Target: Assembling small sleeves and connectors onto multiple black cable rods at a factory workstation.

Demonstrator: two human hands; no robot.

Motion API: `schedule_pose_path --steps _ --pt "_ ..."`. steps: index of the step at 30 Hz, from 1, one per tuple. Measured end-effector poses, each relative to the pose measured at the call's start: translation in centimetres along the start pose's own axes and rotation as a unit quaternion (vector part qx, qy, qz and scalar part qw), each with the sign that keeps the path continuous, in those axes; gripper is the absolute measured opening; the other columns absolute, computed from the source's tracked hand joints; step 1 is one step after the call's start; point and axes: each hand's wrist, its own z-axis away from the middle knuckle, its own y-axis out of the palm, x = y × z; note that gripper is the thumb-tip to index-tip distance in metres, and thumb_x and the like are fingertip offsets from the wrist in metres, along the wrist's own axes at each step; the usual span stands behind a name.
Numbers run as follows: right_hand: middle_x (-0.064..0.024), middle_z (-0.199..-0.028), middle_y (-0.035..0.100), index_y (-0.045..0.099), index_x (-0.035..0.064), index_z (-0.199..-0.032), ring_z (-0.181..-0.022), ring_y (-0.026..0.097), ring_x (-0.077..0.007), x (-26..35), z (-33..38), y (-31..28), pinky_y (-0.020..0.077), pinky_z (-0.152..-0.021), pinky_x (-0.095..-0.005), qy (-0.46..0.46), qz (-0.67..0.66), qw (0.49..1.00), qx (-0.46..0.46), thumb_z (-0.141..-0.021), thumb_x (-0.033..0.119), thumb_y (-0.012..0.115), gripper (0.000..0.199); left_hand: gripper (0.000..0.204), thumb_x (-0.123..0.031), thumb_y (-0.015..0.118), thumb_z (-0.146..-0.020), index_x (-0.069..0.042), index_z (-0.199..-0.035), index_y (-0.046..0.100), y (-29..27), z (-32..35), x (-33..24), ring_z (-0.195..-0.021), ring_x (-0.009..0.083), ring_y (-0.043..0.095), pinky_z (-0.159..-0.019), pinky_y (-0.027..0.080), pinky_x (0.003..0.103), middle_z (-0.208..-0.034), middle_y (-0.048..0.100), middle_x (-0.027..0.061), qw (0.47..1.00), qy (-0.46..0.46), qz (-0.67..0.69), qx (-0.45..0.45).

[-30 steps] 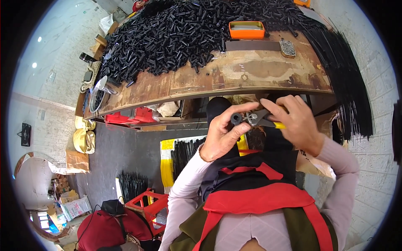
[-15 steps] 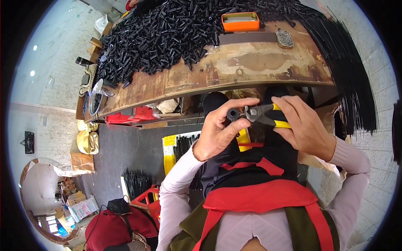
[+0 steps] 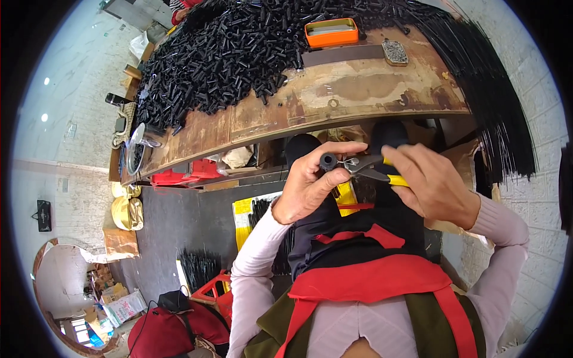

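Above my lap, my left hand (image 3: pixel 307 190) is closed around a black tube (image 3: pixel 327 161), its round hollow end facing up. Thumb and forefinger reach past the tube on either side of the plier jaws. My right hand (image 3: pixel 440 186) grips pliers (image 3: pixel 371 173) with dark metal jaws and yellow handles. The handles stand apart, and the fingers on the upper one are blurred. Between the tube and the jaws, thin pale strands show; whether the jaws pinch them I cannot tell.
A wooden table (image 3: pixel 286 114) ahead carries a heap of short black tubes (image 3: pixel 224 56), an orange tin (image 3: pixel 332 33) and a small box of metal bits (image 3: pixel 394 53). Long black rods (image 3: pixel 495 101) hang over its right end. A co-worker's sleeve (image 3: pixel 178 9) shows at the far left.
Thin pale strands now show between tube and jaws. My right fingers have shifted on the upper handle. The view has moved slightly, bringing more of the co-worker's sleeve in.
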Motion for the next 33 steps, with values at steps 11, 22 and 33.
schedule_pose_path --steps 11,22,33 --pt "-0.0158 -0.093 0.057 0.046 -0.0029 -0.121 -0.078 0.061 -0.0283 0.7 -0.1 1.6 0.0511 -0.068 -0.0344 0.048 -0.121 0.991 -0.025 -0.079 0.013 0.069 0.051 0.063 -0.047 0.068 -0.089 0.001 -0.129 0.058 0.0 0.6 -0.2 -0.089 0.0094 0.054 -0.08 0.042 0.023 -0.101 0.061 0.0037 1.0 -0.009 0.022 -0.003" --pt "-0.0108 -0.066 0.061 0.046 -0.0007 -0.12 -0.053 0.062 -0.017 -1.2 -1.4 0.9 0.0472 -0.05 -0.0277 0.311 -0.694 0.451 0.468 -0.08 0.007 0.065 0.045 0.068 -0.051 0.071 -0.084 0.0 -0.127 0.06 -0.9 0.7 0.6 -0.078 0.0085 0.05 -0.069 0.039 0.021 -0.095 0.058 0.0022 0.998 -0.002 0.029 0.048" --pt "-0.0159 -0.085 0.061 0.059 0.0 -0.109 -0.073 0.063 -0.0308 -2.0 0.4 3.6 0.0479 -0.066 -0.0377 0.13 -0.281 0.946 0.1 -0.087 0.012 0.067 0.026 0.061 -0.047 0.051 -0.098 0.002 -0.133 0.046 0.2 0.7 1.8 -0.075 0.0083 0.043 -0.068 0.036 0.022 -0.086 0.047 0.0002 0.996 0.041 -0.078 -0.003"
